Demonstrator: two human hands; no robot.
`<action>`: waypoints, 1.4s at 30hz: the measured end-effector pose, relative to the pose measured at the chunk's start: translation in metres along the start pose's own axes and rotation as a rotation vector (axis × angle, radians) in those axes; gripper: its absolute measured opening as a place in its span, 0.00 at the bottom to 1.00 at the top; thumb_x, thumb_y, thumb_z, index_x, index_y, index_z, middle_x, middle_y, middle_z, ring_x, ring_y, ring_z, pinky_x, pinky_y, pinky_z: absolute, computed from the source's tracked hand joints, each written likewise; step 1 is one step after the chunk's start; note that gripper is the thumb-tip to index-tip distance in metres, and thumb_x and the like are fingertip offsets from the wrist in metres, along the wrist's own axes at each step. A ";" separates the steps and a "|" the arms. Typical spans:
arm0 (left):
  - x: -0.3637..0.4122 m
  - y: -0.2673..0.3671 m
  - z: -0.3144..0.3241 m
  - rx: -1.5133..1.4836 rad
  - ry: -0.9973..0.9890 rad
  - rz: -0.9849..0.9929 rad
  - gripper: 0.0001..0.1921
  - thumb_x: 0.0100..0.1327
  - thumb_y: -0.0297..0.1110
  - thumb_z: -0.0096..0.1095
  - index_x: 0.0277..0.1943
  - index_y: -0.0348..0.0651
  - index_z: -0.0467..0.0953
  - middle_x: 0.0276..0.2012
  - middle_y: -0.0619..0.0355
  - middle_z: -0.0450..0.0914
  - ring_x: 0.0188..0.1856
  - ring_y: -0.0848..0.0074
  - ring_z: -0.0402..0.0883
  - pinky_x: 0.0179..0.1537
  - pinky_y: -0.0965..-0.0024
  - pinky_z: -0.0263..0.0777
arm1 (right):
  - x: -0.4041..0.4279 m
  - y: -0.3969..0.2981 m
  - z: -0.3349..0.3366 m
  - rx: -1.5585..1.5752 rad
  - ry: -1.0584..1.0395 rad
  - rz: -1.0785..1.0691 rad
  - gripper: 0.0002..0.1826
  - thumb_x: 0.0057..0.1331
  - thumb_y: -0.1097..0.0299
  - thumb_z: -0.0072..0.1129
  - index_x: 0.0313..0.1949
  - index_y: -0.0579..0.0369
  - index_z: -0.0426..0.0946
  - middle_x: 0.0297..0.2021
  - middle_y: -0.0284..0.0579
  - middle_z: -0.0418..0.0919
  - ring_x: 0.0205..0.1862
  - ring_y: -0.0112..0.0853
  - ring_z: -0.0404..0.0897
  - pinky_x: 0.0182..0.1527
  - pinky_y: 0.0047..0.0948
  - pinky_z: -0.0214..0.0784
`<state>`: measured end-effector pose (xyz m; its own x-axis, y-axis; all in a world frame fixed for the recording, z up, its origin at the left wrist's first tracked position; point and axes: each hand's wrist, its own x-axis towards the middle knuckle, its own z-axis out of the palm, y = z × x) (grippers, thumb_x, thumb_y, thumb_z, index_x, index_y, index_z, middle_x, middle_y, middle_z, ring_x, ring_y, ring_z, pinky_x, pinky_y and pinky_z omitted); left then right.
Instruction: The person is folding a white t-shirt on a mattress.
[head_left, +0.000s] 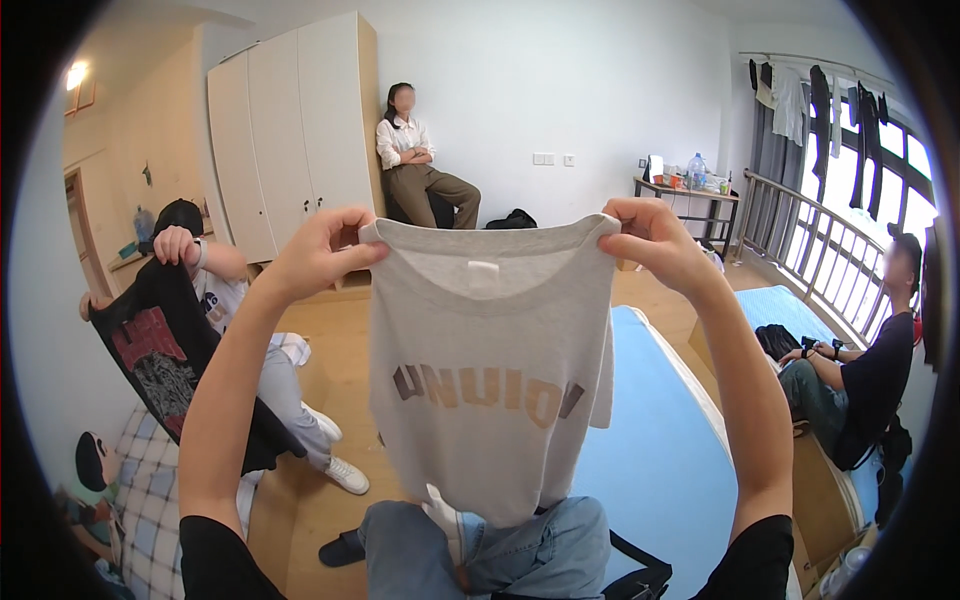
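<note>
A light grey T-shirt (487, 330) hangs upright in front of me, its wide neckline at the top and large printed lettering across the chest. My left hand (326, 244) pinches one shoulder beside the collar between thumb and fingers. At the opposite shoulder, my right hand (656, 240) grips the cloth the same way. A small white tag (483, 274) shows inside the back of the neck. The shirt's lower hem hangs just above or against my legs in blue jeans (555, 544); whether it touches them I cannot tell.
A blue mattress (637, 450) lies on my right. At left, a person holds up a black printed garment (161, 352) near a checked bedspread (150, 480). Another person sits at right; a third leans beside white wardrobes (285, 142). A black strap bag (637, 577) lies near my knee.
</note>
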<state>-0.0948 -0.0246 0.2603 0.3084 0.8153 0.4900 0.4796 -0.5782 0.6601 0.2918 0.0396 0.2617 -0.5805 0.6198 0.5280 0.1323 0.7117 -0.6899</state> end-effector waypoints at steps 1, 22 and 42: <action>0.000 0.002 0.000 -0.001 0.000 -0.002 0.08 0.62 0.33 0.64 0.34 0.39 0.73 0.25 0.70 0.72 0.25 0.90 0.66 0.22 0.83 0.60 | 0.000 -0.001 0.002 0.001 -0.001 0.001 0.04 0.58 0.73 0.58 0.27 0.59 0.74 0.22 0.27 0.68 0.27 0.15 0.66 0.31 0.18 0.58; 0.060 0.013 0.018 -0.875 -0.003 0.146 0.22 0.46 0.28 0.50 0.48 0.33 0.70 0.42 0.53 0.75 0.46 0.67 0.75 0.52 0.65 0.69 | 0.064 -0.002 0.015 0.777 0.037 -0.060 0.17 0.47 0.82 0.47 0.39 0.64 0.72 0.32 0.44 0.76 0.32 0.32 0.75 0.43 0.31 0.73; 0.080 -0.029 0.038 -0.786 0.038 0.115 0.22 0.51 0.19 0.48 0.52 0.34 0.71 0.42 0.57 0.78 0.44 0.76 0.77 0.52 0.71 0.70 | 0.090 0.035 0.033 0.698 0.070 0.046 0.16 0.48 0.87 0.45 0.36 0.64 0.74 0.29 0.42 0.74 0.30 0.30 0.74 0.39 0.31 0.73</action>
<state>-0.0531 0.0591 0.2588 0.2858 0.7560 0.5889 -0.2779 -0.5228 0.8059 0.2175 0.1089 0.2683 -0.5305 0.6806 0.5053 -0.4048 0.3204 -0.8564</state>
